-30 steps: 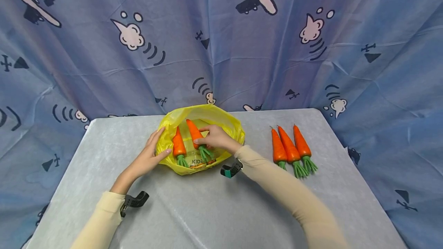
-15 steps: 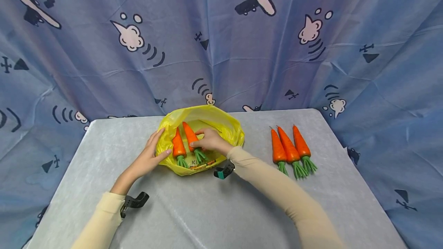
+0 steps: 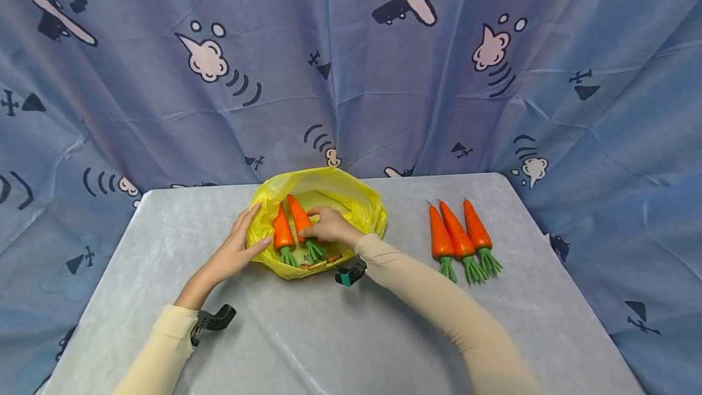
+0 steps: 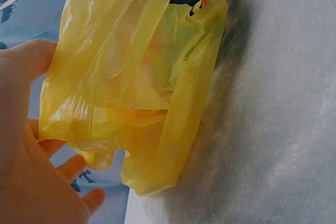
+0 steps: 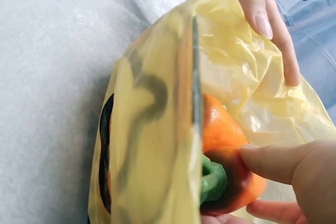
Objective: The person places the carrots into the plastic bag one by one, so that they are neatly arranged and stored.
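Inside bag (image 3: 362, 203) — gripped carrot (image 3: 300, 219)

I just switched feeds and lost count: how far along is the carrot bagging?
One carrot already lies in the yellow bag. A second carrot is in hand: the right hand grips it inside the bag's mouth, while the left hand rests against the bag's side. Three carrots lie on the table to the right, untouched.

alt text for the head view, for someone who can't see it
A right hand holds a carrot in a yellow bag beside another carrot, while the left hand touches the bag's side. Three carrots lie to the right on a grey table.
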`<state>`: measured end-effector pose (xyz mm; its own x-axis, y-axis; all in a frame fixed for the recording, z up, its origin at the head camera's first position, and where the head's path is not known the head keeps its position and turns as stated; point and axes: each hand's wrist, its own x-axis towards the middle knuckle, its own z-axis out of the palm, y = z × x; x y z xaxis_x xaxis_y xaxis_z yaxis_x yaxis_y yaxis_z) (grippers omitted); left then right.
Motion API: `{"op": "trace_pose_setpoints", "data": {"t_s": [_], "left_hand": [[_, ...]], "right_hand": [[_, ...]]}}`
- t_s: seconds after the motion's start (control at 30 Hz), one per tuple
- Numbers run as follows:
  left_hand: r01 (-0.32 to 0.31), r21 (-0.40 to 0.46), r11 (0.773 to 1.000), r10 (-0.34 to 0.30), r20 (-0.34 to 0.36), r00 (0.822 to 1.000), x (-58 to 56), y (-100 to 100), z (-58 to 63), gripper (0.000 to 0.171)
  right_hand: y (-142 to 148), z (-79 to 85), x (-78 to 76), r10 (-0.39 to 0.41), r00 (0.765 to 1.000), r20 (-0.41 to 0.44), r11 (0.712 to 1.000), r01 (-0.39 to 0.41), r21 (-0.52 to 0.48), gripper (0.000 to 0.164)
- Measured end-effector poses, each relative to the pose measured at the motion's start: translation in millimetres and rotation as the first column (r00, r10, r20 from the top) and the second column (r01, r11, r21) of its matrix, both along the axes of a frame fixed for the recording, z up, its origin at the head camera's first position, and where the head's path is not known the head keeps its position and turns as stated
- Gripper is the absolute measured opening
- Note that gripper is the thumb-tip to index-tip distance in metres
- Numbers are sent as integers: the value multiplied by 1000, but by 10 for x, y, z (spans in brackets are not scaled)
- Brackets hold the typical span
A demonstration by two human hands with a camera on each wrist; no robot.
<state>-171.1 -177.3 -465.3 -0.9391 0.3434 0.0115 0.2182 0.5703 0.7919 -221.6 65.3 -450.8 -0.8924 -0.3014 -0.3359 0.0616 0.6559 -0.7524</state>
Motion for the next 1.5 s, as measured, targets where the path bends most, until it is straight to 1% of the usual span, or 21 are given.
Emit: {"op": "trace_pose_setpoints", "data": {"t_s": [0.3, 0.67, 0.87, 1.13, 1.4, 1.5], "left_hand": [[1, -4, 1000, -1, 5, 1000, -2, 0, 10, 84], [6, -11, 1000, -6, -8, 1000, -17, -1, 6, 84], [7, -14, 1000, -7, -9, 1000, -17, 1, 7, 84], [8, -14, 1000, -8, -6, 1000, -11, -2, 9, 84], [6, -10, 1000, -6, -3, 1000, 3, 0, -1, 84], [7, -12, 1000, -7, -8, 1000, 5, 1, -6, 84]], "right_hand": [[-26, -22, -31, 21, 999, -27, 999, -20, 34, 60], [-75, -49, -63, 30, 999, -22, 998, -28, 49, 60], [-88, -51, -61, 47, 999, -26, 997, -46, 56, 60], [-98, -49, -55, 75, 995, -66, 993, -69, 92, 59], [-93, -54, -40, 81, 995, -62, 993, -75, 93, 60], [-80, -58, -36, 79, 996, -52, 994, -75, 79, 59]]}}
